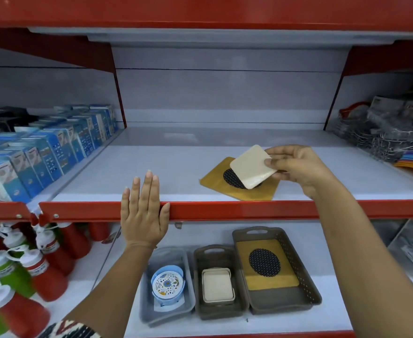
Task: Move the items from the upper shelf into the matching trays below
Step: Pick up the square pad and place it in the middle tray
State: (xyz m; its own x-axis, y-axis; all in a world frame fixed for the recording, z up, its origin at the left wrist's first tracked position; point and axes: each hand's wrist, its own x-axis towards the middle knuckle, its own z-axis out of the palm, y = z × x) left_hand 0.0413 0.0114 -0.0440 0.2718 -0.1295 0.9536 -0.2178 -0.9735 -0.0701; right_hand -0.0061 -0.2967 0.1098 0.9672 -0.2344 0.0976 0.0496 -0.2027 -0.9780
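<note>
My right hand grips a cream square coaster by its edge, tilted above a yellow wooden mat with a dark mesh oval lying on the upper shelf. My left hand is flat and empty, fingers together, resting against the shelf's red front lip. Below stand three trays: a grey one with a blue round coaster holder, a brown middle one holding cream square coasters, and a larger brown one holding a matching yellow mat.
Blue boxes fill the upper shelf's left bay. Wire racks and coloured plates sit at the right. Red and green squeeze bottles crowd the lower left. A red divider separates the bays.
</note>
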